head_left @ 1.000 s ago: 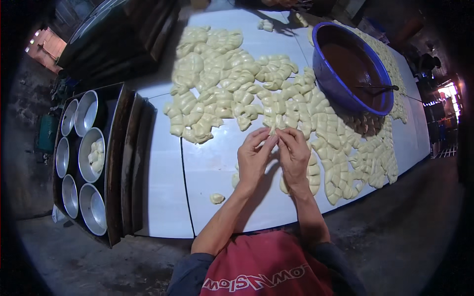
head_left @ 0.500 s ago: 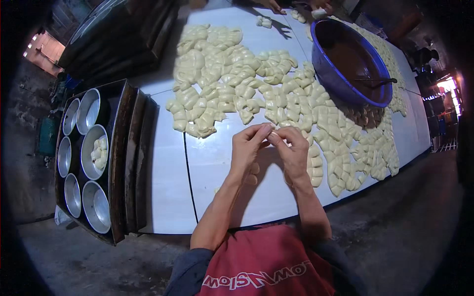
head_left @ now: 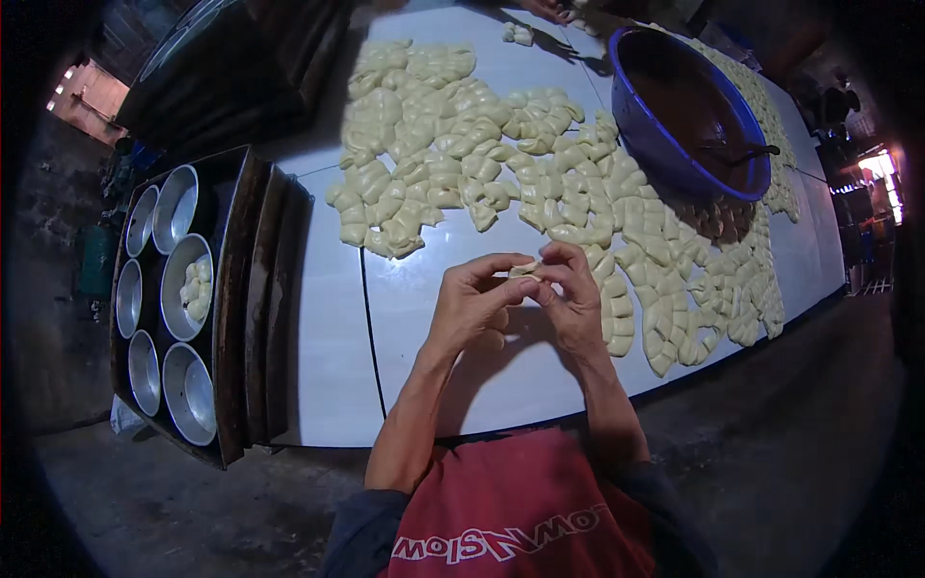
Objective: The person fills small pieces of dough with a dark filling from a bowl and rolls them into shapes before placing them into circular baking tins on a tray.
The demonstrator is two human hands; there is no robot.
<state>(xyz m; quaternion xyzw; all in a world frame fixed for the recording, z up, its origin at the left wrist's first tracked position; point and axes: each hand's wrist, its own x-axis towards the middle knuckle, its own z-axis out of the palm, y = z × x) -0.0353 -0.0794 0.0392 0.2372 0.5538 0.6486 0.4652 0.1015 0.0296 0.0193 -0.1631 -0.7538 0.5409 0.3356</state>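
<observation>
Above table (head_left: 323,376), pale, perhaps folded dough (head_left: 526,271)

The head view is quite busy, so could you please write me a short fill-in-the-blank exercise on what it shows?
1. The left hand and the right hand hold a small piece of pale ____ between them.
2. The dark tray at the picture's left holds ____ round metal pans.
3. Pale lumps lie in only ____ of those pans.
4. The large blue basin stands toward the ____ side of the table.

Missing words: dough; six; one; right.
</observation>
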